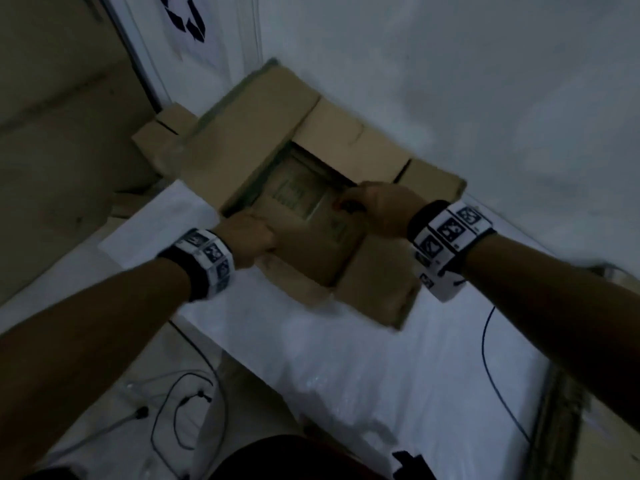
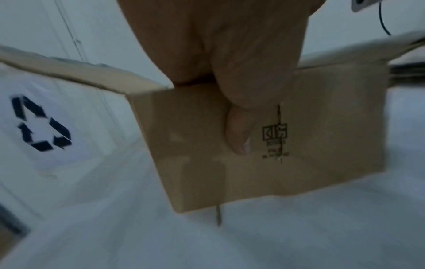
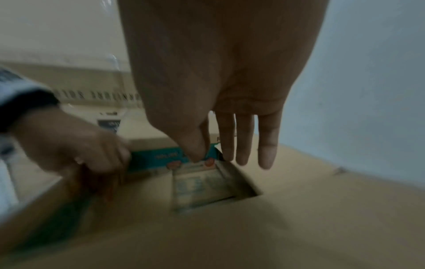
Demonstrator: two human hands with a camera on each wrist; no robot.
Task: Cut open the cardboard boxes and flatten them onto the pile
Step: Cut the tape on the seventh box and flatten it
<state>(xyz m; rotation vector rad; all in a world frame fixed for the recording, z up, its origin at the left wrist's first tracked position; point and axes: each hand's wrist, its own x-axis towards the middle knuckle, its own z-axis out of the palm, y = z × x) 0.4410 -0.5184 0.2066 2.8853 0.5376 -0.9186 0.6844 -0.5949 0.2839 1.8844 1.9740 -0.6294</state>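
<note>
A brown cardboard box (image 1: pixel 256 126) with its flaps splayed out hangs tilted over the white-covered table (image 1: pixel 346 375), and both hands hold it. My left hand (image 1: pixel 252 237) grips the near panel at its edge. In the left wrist view its thumb (image 2: pixel 239 127) lies flat on the printed panel (image 2: pixel 322 136). My right hand (image 1: pixel 377 209) holds the right rim of the opening. There the thumb and forefinger (image 3: pixel 200 151) pinch the rim, and the other fingers lie straight against the cardboard (image 3: pixel 299 209). A printed carton side shows inside the opening (image 3: pixel 202 185). No cutter is visible.
Flattened cardboard pieces (image 1: pixel 162 129) lie behind the box by the wall, with large brown cardboard (image 1: pixel 52 133) to the left. A recycling sign (image 1: pixel 187 15) hangs on the wall. Cables (image 1: pixel 187 410) trail on the floor at lower left, and a black cable (image 1: pixel 491 358) crosses the table's right side.
</note>
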